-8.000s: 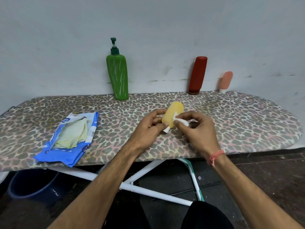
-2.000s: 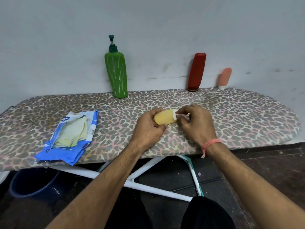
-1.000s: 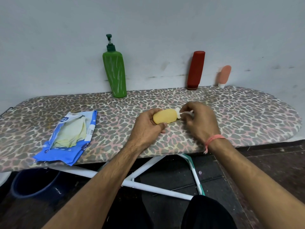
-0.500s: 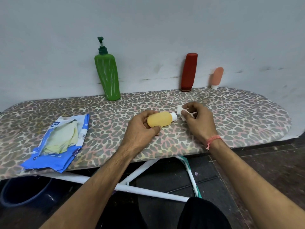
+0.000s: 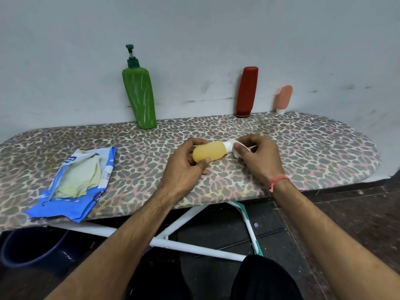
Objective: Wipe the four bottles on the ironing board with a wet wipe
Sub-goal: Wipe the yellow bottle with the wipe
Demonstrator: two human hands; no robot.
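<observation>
While the left hand (image 5: 184,167) grips the yellow bottle (image 5: 208,154), the right hand (image 5: 258,158) pinches a wet wipe (image 5: 237,149).

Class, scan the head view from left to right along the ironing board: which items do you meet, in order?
Blue wet-wipe packet → green pump bottle → yellow bottle with white cap → dark red bottle → small peach bottle.

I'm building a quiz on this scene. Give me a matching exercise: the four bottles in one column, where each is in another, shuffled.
Things:
1. green pump bottle
2. red bottle
3. yellow bottle
4. pink bottle

Places:
A. held sideways in the left hand
B. farthest right, against the wall
C. nearest the wet wipe pack
D. between the green pump bottle and the pink bottle, against the wall

Pairs: 1-C, 2-D, 3-A, 4-B
</observation>
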